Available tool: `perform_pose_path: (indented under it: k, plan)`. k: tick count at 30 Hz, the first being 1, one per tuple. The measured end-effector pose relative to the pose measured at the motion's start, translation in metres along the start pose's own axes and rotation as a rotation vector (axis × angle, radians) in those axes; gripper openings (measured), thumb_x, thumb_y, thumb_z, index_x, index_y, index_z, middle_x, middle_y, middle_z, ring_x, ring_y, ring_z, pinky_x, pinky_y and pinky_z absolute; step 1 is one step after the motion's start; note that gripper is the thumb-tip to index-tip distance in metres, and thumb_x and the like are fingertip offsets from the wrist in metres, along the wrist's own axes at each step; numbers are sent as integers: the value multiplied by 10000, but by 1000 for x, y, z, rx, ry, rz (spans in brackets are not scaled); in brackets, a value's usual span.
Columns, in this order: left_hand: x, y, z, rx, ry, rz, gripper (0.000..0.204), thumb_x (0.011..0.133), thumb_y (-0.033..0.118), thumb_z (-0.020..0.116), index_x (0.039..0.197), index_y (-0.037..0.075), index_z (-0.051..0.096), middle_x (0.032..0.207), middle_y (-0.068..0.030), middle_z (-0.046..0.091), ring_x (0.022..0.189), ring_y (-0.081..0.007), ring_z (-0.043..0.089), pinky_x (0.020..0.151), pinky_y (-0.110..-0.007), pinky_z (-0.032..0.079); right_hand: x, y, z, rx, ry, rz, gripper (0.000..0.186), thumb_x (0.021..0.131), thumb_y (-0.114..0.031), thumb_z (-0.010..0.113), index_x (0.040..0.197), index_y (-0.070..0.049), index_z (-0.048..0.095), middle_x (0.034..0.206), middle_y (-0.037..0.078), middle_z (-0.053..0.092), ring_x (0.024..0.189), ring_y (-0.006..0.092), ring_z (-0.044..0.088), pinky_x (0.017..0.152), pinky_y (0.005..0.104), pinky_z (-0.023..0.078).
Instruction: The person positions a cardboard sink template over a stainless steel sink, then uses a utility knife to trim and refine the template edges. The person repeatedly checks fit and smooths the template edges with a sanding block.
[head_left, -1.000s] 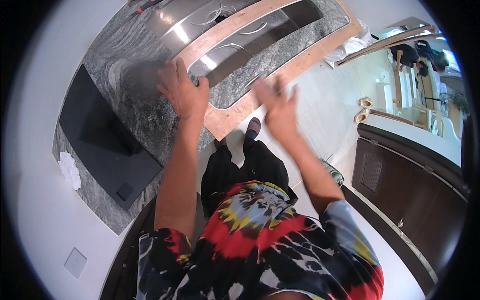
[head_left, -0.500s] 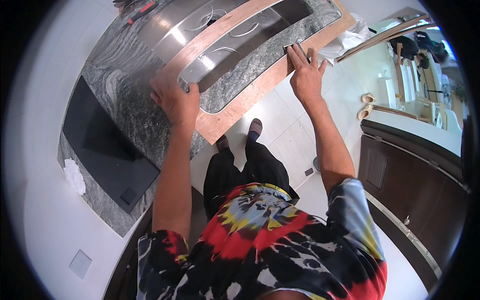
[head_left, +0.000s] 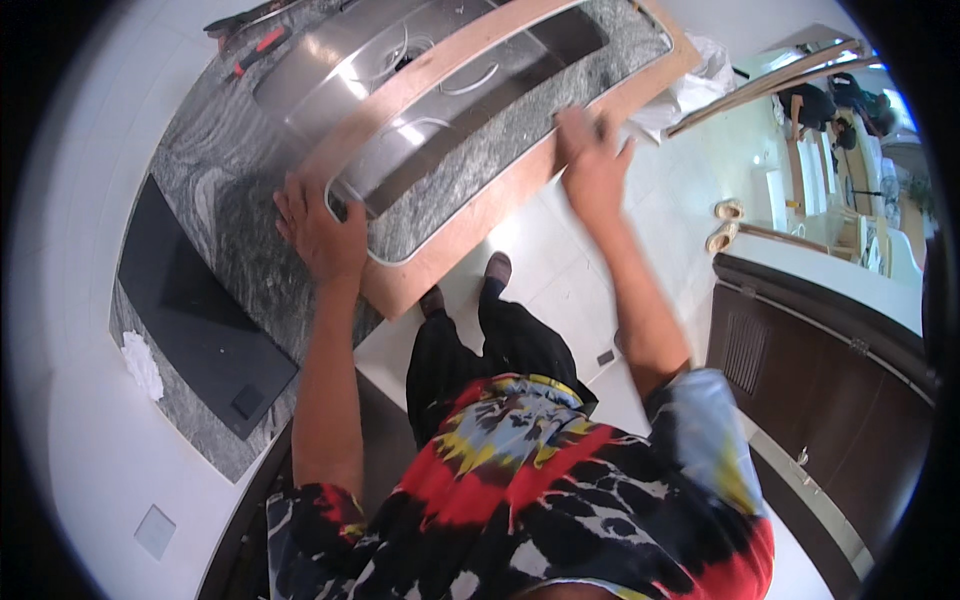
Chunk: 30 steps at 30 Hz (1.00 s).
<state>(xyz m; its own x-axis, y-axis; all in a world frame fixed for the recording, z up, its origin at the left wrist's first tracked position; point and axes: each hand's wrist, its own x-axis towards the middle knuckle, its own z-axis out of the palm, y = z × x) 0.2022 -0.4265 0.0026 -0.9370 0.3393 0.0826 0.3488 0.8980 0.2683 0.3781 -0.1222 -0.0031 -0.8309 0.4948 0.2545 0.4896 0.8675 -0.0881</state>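
A light wooden board (head_left: 430, 270) with a long rounded cutout lies over the grey veined stone counter and a metal sink (head_left: 415, 145). A pale strip lines the cutout's edge. My left hand (head_left: 330, 235) grips the board's left end, its fingers spread over the outer side and its thumb bent at the cutout's corner. On the board's near rail is my right hand (head_left: 595, 165), smeared by motion. Its fingers reach to the cutout's edge; whether a small dark piece is under them I cannot make out.
Left on the stone counter (head_left: 205, 440) lies a black panel (head_left: 190, 300) beside crumpled white paper (head_left: 142, 365). A red-and-black handled tool (head_left: 262, 50) is at the back. To the right are a white plastic bag (head_left: 705, 75), wooden strips (head_left: 760, 85), slippers (head_left: 722, 236) and people farther off.
My right hand has slid slightly left along the near rail and blurred; the small dark-edged piece under its fingers no longer shows clearly. My left hand keeps its place on the board. The view has shifted.
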Motion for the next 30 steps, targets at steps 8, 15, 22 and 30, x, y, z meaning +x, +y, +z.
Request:
perform_pose_path:
  k: [8, 15, 22, 30]
  plan:
    - [3, -6, 7, -17, 39, -13, 715, 908, 303, 623, 1573, 139, 421, 1662, -192, 327, 1564, -473, 211, 1242, -653, 199, 4, 26, 0, -2, -5, -32, 721, 863, 58, 532, 1505, -268, 564, 1579, 0, 531, 1452, 447, 432, 1120, 795, 260]
    - [12, -3, 5, -10, 47, -37, 750, 904, 288, 641, 1599, 140, 401, 1680, -180, 308, 1577, -446, 193, 1258, -623, 177, -37, -27, -7, 155, -97, -25, 739, 868, 55, 539, 1559, -205, 500, 1631, 36, 460, 1507, 461, 358, 1148, 791, 228]
    - [4, -3, 5, 15, 24, -14, 755, 911, 285, 666, 1606, 151, 405, 1688, -158, 310, 1585, -413, 200, 1263, -611, 172, 40, 82, -14, -60, 25, -30, 714, 839, 90, 543, 1478, -227, 586, 1507, 36, 599, 1392, 458, 487, 1113, 769, 299]
    - [-1, -18, 8, 46, 26, 7, 762, 922, 293, 642, 1621, 139, 381, 1696, -163, 298, 1582, -424, 202, 1256, -622, 177, -1, 23, -17, 94, -30, -179, 618, 873, -22, 575, 1466, -194, 595, 1569, 17, 535, 1455, 466, 407, 1125, 787, 269]
